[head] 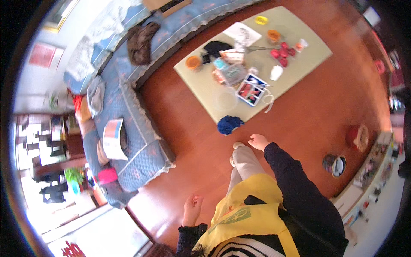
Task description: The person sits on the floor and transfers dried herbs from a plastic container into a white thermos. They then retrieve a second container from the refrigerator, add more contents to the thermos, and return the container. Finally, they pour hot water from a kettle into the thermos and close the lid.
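My left hand hangs over the floor at the lower middle, its fingers loosely curled with the thumb apart and nothing seen in it. Ahead, my right hand is held out above the floor, also without a visible object, its fingers slightly bent. A dark blue bundle, perhaps yarn or cloth, sits at the near corner of a pale low table, a short way from my right hand. Further in on the tabletop is a white compartment tray with small coloured items. A clear plastic box stands beside it.
On the table are red round objects, orange containers and a yellow ring. A blue quilted sofa bends around the left. A bin and a red stool-like object stand right, by a cluttered low cabinet.
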Tool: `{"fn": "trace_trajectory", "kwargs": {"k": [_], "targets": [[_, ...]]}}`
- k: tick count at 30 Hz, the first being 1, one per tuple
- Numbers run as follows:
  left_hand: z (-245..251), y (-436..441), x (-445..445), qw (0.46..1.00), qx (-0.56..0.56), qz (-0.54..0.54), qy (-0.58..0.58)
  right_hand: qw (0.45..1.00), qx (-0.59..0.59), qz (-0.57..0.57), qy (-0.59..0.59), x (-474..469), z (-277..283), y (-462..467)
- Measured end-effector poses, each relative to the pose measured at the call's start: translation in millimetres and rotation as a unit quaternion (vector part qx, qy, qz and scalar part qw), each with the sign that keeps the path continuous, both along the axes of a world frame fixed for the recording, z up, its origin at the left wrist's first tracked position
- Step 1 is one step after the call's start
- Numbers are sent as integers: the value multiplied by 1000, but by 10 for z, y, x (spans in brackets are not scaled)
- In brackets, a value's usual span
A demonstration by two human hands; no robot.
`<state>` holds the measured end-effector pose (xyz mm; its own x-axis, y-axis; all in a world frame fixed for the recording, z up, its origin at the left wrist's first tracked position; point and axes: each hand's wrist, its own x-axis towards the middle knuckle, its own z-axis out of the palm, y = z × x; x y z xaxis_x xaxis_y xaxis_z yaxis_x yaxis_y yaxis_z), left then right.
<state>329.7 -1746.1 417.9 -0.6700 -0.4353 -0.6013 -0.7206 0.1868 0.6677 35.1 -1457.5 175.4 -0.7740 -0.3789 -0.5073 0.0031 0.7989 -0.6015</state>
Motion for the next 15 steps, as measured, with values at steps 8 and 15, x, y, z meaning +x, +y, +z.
{"fn": "trace_trajectory", "kwargs": {"k": [8,15], "targets": [[103,194,711,976,4,211,-57,991,39,114,-66,-694,-862,-1151],[131,413,469,951,60,285,-100,989,44,140,-37,-900,-1247,-1392]]}}
